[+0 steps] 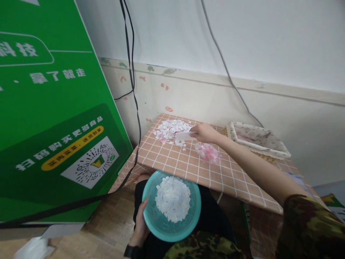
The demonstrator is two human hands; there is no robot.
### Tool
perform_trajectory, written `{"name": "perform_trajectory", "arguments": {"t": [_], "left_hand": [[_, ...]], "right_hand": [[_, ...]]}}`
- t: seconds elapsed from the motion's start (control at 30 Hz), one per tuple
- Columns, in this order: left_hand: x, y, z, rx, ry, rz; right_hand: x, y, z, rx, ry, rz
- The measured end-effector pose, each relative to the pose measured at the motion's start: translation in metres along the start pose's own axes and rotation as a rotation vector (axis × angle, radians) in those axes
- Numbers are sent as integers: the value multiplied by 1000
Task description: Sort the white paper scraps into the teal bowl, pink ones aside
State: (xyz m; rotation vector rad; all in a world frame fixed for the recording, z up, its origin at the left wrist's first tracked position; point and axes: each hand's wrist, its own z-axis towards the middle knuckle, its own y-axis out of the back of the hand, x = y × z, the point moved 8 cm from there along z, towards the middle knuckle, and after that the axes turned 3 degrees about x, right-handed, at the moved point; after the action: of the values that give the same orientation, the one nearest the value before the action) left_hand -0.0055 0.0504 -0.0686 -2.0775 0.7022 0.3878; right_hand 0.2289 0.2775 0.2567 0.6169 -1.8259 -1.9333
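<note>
Teal plastic in the head view: clasping a round basket point(194, 207) by its left rim with the left hand point(141, 223)'s grip, resting it over the lap point(212, 212), bearing heaped white scraps point(174, 198). Pinching a white card point(184, 136) with the right hand point(204, 133)'s grip, holding it at the scrap pile point(169, 128) on the checked tabletop point(175, 160), near a pink-and-white cluster point(208, 153).

A black cable point(133, 89) crosses low before a green printed panel point(54, 108).
</note>
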Motion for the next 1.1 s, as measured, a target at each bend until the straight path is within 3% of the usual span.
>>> {"name": "perform_trajectory", "arguments": {"t": [0.3,0.47,0.7,0.9,1.1], "left_hand": [[-6,-5,-5,-36,-29,14],[-5,-7,-4,10,-31,-1],[-2,-1,-1,3,-15,-8],[-5,-2,-1,7,-49,5],[-5,-4,-3,-24,-24,42]], "right_hand": [[4,6,-1,39,35,68],[4,7,-3,84,70,131],[-7,16,-18,0,-59,1],[11,2,-39,-51,-201,-75],[13,-15,-37,-27,-283,-89]]}}
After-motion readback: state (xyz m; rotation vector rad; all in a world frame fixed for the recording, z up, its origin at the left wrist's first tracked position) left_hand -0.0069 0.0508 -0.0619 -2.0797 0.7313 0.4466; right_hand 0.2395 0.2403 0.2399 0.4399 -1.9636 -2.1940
